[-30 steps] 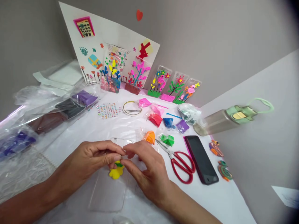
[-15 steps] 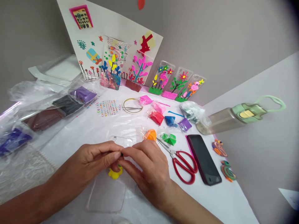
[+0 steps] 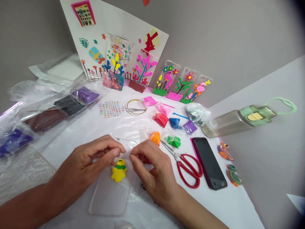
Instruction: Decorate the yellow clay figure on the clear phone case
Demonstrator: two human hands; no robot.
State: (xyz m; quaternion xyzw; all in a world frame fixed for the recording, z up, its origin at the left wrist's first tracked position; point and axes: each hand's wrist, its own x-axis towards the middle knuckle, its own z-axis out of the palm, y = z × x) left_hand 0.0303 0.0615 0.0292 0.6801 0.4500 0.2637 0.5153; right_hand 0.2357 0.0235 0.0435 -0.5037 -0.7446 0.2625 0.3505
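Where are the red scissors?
In the head view, the scissors lie on the person's right, between the right hand and the black phone, tips near the green clay.

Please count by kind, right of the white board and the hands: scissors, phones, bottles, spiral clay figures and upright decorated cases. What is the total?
Red-handled scissors: 1
Dark phone: 1
Bottle with green lid: 1
Spiral clay figures: 2
Upright decorated cases: 3
Total: 8
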